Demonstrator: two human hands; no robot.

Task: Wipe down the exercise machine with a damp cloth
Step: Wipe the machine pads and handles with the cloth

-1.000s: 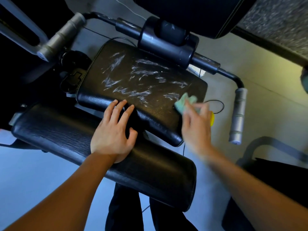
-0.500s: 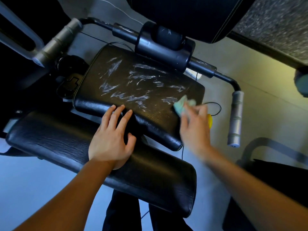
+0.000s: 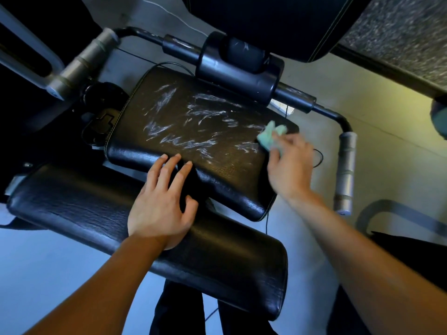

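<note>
No text, label, brand, number or sign can be read on anything in view; a small pale patch (image 3: 281, 106) is seen under the crossbar (image 3: 294, 94) at about one o'clock from the seat pad (image 3: 193, 131), but it is too small and blurred for any print to be made out.

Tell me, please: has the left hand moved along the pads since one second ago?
No. The left hand rests where it did, palm on the near pad, fingertips at the seat pad edge.

Dim, wide-angle warped, motion-blurred edges
</note>
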